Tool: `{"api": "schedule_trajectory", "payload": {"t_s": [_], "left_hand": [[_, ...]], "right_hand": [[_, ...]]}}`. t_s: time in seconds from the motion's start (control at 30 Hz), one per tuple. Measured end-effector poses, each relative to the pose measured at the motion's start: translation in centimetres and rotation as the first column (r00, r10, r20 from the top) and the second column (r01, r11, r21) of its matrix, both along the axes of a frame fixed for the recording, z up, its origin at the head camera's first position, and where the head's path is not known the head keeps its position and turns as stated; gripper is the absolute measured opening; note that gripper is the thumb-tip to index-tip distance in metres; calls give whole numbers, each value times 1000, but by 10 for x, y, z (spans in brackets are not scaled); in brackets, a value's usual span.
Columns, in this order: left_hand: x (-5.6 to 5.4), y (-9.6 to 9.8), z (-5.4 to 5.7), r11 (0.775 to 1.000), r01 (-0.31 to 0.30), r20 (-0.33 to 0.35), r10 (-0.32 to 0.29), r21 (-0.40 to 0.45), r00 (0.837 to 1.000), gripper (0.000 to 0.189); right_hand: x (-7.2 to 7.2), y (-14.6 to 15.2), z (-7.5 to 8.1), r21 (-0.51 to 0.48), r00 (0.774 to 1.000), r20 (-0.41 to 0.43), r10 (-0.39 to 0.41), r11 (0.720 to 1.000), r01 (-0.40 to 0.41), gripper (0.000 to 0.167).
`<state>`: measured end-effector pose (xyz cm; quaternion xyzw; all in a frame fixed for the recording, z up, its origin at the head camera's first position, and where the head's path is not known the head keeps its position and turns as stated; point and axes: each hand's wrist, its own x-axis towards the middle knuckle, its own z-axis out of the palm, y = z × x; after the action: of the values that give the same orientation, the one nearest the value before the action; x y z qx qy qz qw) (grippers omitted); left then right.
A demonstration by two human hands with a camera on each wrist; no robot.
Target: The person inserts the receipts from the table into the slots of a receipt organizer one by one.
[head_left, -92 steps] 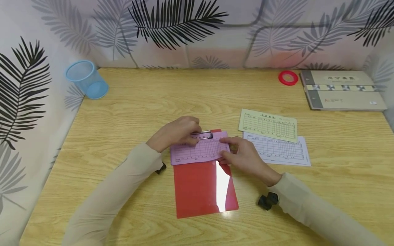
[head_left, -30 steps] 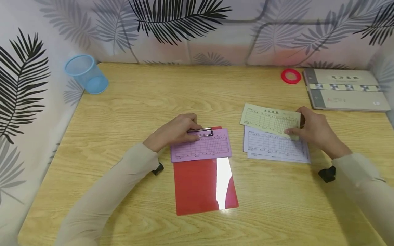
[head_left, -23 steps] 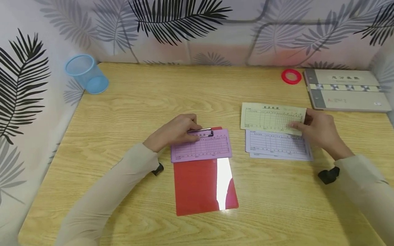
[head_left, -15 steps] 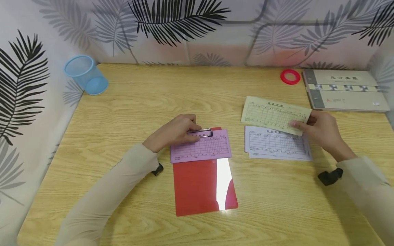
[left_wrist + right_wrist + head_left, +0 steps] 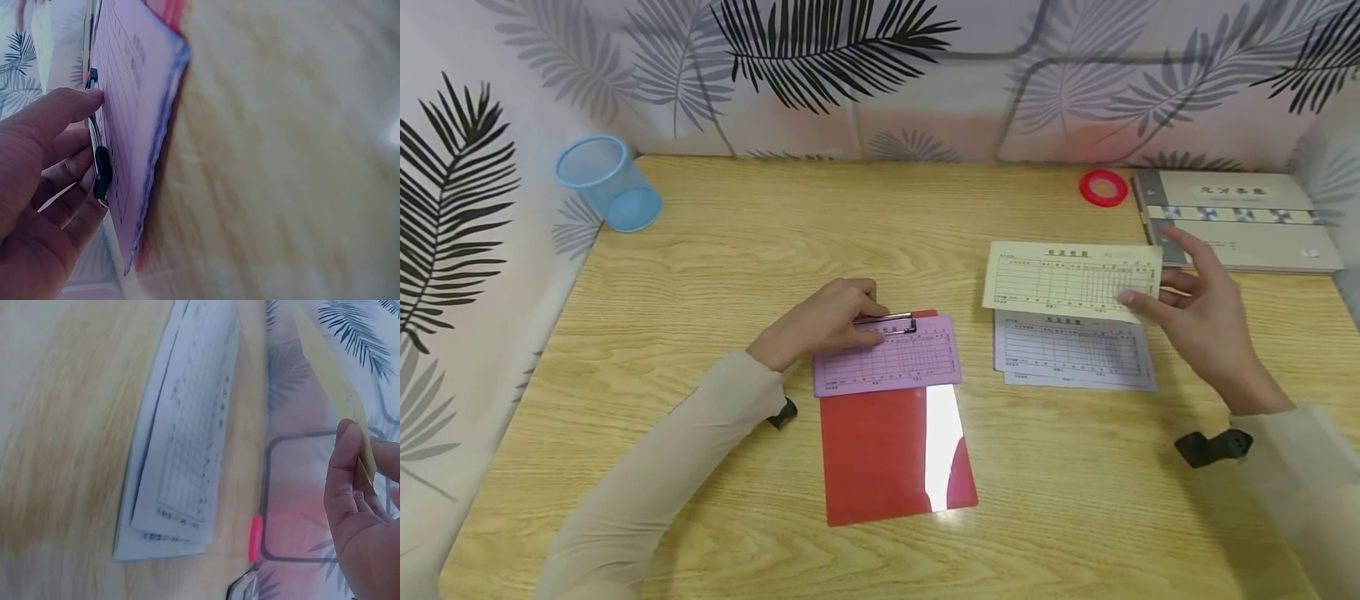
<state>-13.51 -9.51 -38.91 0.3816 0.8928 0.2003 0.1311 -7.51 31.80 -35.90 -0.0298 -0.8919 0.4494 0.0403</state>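
Observation:
A red clipboard (image 5: 876, 458) lies mid-table with a pad of purple receipt slips (image 5: 887, 367) across its top, under the metal clip (image 5: 912, 325). My left hand (image 5: 823, 321) pinches that clip, thumb on the near side and fingers behind, as the left wrist view shows. My right hand (image 5: 1210, 325) pinches the right end of a yellow receipt slip (image 5: 1060, 275), its index finger lifted away. In the right wrist view the yellow slip (image 5: 331, 369) is raised off the table. White receipt slips (image 5: 1075, 354) lie stacked just below it, slightly fanned.
A grey-beige ledger book (image 5: 1240, 233) lies at the back right, beside a red tape roll (image 5: 1103, 189). At the back left a blue mesh pen cup (image 5: 610, 185) stands at the table's edge. Leaf-patterned cloth (image 5: 910, 83) hangs behind.
My right hand has left the purple pad, moved right and lifted the yellow slip off the white ones. The left hand stays at the clip.

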Motion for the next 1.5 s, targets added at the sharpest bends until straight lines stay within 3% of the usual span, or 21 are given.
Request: {"api": "schedule_trajectory", "payload": {"t_s": [0.2,0.47,0.63,0.8,0.93,1.1,1.4,1.5], "left_hand": [[0,-1,0,1000,-8,1,8,-2,1000,33],[-1,-1,-1,1000,6,-8,-6,12,1000,28],[-2,-1,-3,1000,16,-13,-16,18,1000,25],[-2,-2,-2,1000,21,-8,-20,16,1000,23],[-3,-2,-1,999,22,16,-22,24,1000,28],[-4,-4,0,999,31,37,-33,41,999,30],[-6,-4,1,998,36,63,-40,54,997,27],[-6,-3,1,998,49,60,-51,43,997,23]], "right_hand": [[14,-15,8,-73,1000,-16,14,997,-15,27],[32,-50,13,-151,996,7,85,985,-83,19],[43,-74,8,-182,981,17,193,965,-186,17],[52,-95,-2,-182,948,59,314,937,-299,17],[55,-110,-10,-198,919,137,370,919,-340,21],[52,-129,-21,-311,872,231,431,882,-354,25],[41,-156,-31,-539,776,309,550,773,-334,39],[39,-161,-33,-561,754,340,562,764,-317,45]]}}
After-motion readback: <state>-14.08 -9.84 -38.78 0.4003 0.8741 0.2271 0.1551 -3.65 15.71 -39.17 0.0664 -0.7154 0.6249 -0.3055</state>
